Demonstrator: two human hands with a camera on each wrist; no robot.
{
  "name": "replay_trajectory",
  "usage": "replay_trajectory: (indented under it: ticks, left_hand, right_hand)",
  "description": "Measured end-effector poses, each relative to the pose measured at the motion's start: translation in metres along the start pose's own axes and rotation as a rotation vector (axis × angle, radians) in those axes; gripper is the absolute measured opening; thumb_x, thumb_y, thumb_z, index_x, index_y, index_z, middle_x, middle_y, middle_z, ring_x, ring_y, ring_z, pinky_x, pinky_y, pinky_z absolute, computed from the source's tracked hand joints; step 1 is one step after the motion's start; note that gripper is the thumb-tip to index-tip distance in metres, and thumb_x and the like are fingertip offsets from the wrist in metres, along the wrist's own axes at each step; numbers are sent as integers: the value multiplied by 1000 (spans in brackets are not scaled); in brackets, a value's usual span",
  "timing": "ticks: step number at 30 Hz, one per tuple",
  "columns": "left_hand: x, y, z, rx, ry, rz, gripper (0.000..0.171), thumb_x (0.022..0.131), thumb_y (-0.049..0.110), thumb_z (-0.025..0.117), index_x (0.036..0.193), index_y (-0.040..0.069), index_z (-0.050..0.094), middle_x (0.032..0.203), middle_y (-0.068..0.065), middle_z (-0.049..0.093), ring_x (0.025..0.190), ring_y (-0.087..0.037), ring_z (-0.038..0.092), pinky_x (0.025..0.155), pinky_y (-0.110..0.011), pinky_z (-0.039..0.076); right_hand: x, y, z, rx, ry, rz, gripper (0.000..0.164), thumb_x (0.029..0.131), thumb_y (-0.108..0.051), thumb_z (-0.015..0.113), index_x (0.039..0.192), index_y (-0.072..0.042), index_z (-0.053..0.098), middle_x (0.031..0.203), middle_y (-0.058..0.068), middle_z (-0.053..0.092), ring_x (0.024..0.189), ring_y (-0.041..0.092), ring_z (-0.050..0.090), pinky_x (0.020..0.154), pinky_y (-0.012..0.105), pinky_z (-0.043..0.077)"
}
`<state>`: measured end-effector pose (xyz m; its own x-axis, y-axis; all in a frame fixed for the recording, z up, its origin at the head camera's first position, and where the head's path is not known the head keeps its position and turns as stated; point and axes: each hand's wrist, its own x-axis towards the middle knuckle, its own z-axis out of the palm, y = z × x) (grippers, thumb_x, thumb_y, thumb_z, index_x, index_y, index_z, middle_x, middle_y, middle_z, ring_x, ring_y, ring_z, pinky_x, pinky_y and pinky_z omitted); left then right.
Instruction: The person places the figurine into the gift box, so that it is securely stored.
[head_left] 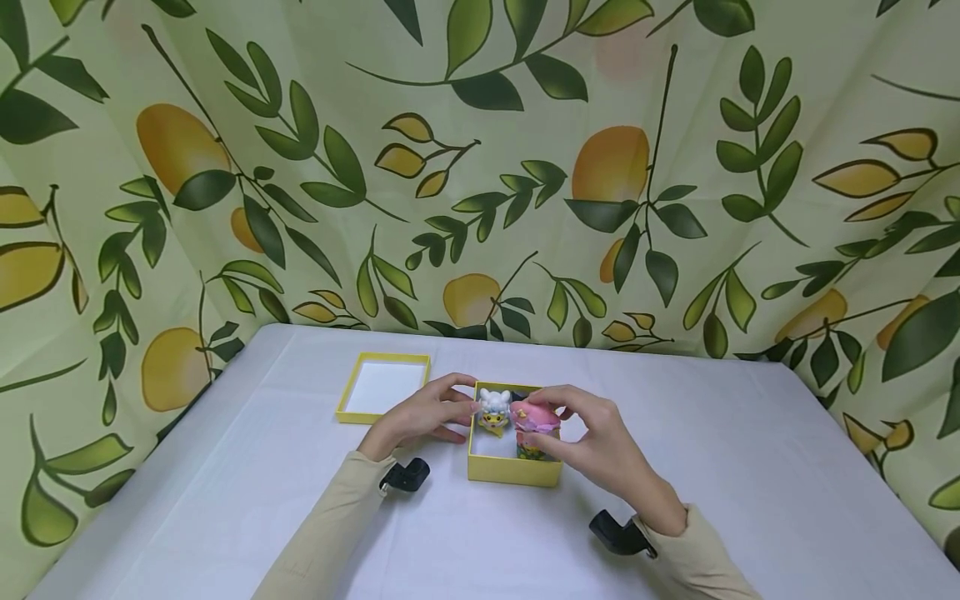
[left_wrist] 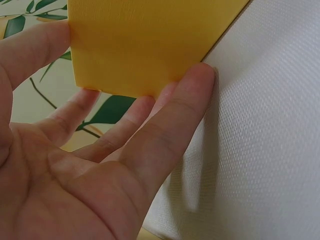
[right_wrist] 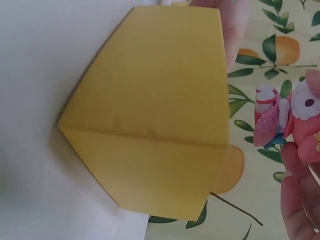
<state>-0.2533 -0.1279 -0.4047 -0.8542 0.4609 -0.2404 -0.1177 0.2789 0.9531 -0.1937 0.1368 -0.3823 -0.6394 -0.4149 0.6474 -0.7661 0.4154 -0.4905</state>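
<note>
A yellow box point(head_left: 514, 472) with a white inside stands uncovered on the table. My left hand point(head_left: 429, 410) is at its left side, and in the left wrist view the fingertips point(left_wrist: 195, 80) touch the yellow wall. Above the box's right half, my right hand point(head_left: 603, 429) pinches a pink toy figurine point(head_left: 534, 416) between thumb and fingers. The right wrist view shows this figurine point(right_wrist: 307, 132) raised over the rim, with a white face patch. In the box's back left corner sits a white-hooded toy figurine point(head_left: 494, 408). Something colourful shows below the pink figurine; what it is stays partly hidden.
The yellow-edged box lid point(head_left: 344, 404) lies to the left behind my left hand, white inside facing up. A white cloth covers the table point(head_left: 225, 492). Behind it hangs a leaf-and-fruit patterned curtain point(head_left: 525, 242). Black wrist cameras point(head_left: 621, 533) sit on both sleeves.
</note>
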Motion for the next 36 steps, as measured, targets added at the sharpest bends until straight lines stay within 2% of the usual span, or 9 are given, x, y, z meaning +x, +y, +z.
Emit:
replay_trajectory:
  ticks: [6, 11, 19, 24, 29, 36]
  left_hand:
    - [1, 0, 0, -1, -2, 1, 51, 100, 20, 60, 144, 6, 40, 131, -23, 54, 102, -24, 66, 87, -44, 61]
    - [0, 1, 1, -2, -8, 3, 51, 100, 20, 60, 145, 7, 40, 132, -23, 54, 102, -23, 66, 86, -43, 62]
    - [0, 0, 1, -1, -7, 14, 49, 100, 19, 60, 144, 6, 41, 130, -24, 55, 102, -24, 65, 85, -43, 62]
    - [0, 0, 1, -1, 5, 7, 50, 99, 20, 61, 143, 8, 42, 129, -22, 55, 101, -24, 65, 84, -43, 62]
    - [0, 0, 0, -10, -8, 21, 49, 100, 19, 60, 143, 7, 41, 129, -23, 55, 101, -23, 65, 85, -43, 62]
    - [1, -1, -1, -2, -21, 28, 49, 100, 20, 59, 143, 6, 40, 129, -24, 55, 100, -23, 67, 86, -43, 62]
  right_hand:
    - [-2, -3, 5, 7, 3, -7, 44, 75, -8, 86, 114, -17, 68, 110, -1, 73, 90, 9, 64, 74, 20, 56]
    - [-3, -4, 10, 10, 26, -54, 46, 73, -5, 86, 114, -14, 68, 110, 3, 72, 92, 12, 65, 74, 18, 56]
    - [-3, -4, 19, 15, 27, -93, 50, 71, -2, 87, 116, -13, 68, 112, 5, 72, 101, 19, 68, 90, 19, 57]
    - [-2, -4, 24, -1, 15, -91, 48, 72, -5, 87, 116, -13, 69, 114, 5, 72, 102, 19, 68, 85, 26, 60]
    - [2, -5, 26, -45, -35, -48, 43, 75, -14, 87, 115, -15, 70, 114, 2, 72, 100, 16, 68, 78, 29, 61]
    - [13, -3, 27, -69, -83, -63, 41, 76, -16, 87, 112, -12, 70, 110, 1, 73, 98, 14, 68, 81, 31, 61]
